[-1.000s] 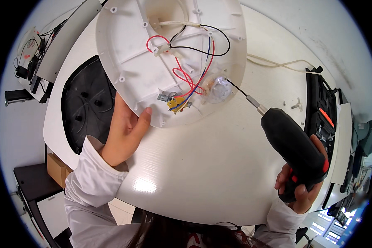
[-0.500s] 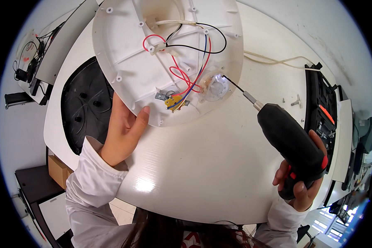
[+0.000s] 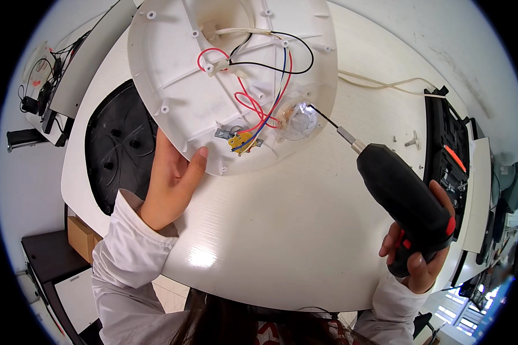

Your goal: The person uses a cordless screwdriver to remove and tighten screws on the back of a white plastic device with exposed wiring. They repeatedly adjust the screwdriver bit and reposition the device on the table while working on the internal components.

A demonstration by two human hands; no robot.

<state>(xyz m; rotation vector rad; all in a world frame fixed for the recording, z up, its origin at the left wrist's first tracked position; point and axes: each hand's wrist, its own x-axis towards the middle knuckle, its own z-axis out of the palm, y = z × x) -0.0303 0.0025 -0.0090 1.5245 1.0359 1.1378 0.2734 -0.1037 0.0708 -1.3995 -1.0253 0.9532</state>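
My left hand [image 3: 175, 178] grips the lower left rim of a white plastic housing [image 3: 172, 69], thumb on the inner side and fingers behind it. Inside the housing run red, black and blue wires, a yellow switch-like part [image 3: 242, 142] on a metal bracket, and a round clear part [image 3: 298, 122] near the right rim. My right hand [image 3: 423, 247] is closed round the handle of a black and red cordless screwdriver [image 3: 400, 190]. Its long thin bit reaches the upper edge of the clear part, where a small light spot glows.
A black oval cover [image 3: 118, 152] lies on the white table [image 3: 270, 241] at the left. Right of the housing are loose screws [image 3: 411, 140], a pale cord [image 3: 380, 85] and an open black tool case [image 3: 446, 155]. A cardboard box [image 3: 82, 238] stands below the table's left edge.
The housing and the screwdriver have shifted very slightly to the left together. Both hands keep their hold, and the bit stays at the clear part.
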